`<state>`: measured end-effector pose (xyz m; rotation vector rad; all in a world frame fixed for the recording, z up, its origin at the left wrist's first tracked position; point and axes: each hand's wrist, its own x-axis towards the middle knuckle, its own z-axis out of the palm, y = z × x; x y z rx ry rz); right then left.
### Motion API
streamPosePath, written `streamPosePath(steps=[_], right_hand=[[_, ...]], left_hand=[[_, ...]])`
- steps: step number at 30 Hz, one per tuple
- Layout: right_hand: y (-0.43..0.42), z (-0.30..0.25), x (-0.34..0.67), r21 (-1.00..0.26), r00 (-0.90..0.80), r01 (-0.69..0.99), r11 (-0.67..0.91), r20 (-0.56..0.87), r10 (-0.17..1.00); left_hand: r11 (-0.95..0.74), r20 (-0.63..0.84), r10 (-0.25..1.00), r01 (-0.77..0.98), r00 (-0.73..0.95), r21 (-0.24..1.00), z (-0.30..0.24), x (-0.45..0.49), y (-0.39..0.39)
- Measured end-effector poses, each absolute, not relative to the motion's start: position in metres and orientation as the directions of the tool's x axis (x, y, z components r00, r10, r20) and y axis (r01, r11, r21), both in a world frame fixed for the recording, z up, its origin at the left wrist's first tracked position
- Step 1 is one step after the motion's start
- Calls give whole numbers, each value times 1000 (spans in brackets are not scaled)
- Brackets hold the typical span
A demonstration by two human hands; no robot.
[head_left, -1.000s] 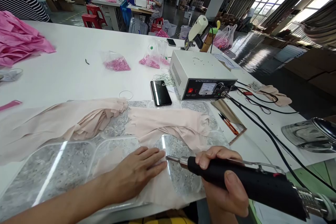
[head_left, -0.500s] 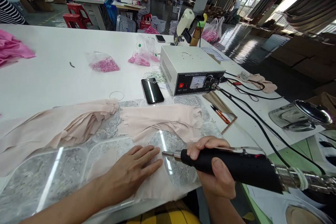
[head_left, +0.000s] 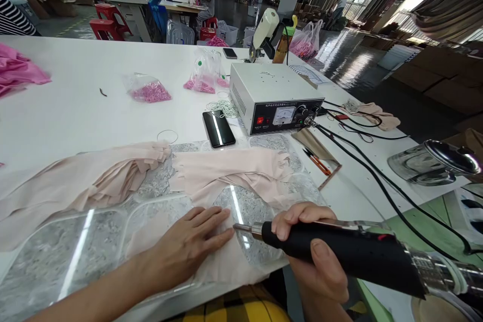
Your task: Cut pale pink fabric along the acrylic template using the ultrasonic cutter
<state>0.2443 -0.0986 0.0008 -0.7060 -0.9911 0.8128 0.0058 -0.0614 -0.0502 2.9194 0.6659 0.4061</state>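
Steadying the pale cloth (head_left: 228, 261) at six o'clock on the worktop (head_left: 75, 121) seems the step in hand: the left hand (head_left: 196, 236), at seven, lies flat on it, slightly spread. The right hand (head_left: 319, 266), at five, wraps round a black tool (head_left: 356, 251), its metal tip (head_left: 243, 227) just beside the left hand; the next move likely calls for careful aim, clear of skin.
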Motion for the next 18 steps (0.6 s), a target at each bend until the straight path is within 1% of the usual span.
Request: streamPosePath(steps=[6, 10, 13, 18], right_hand=[[-95, -1, 245, -821, 264, -198, 535, 481, 836], [-98, 1, 246, -820, 333, -241, 519, 433, 838], [-108, 4, 250, -813, 383, -285, 507, 389, 838], [-124, 4, 257, -804, 355, -327, 497, 382, 853]], left_hand=[[-893, 218, 447, 417, 868, 169, -54, 4, -62], [-893, 226, 448, 423, 865, 151, -50, 4, -60], [-894, 204, 446, 425, 872, 138, -44, 5, -59], [-891, 194, 452, 429, 871, 151, -35, 6, -59]])
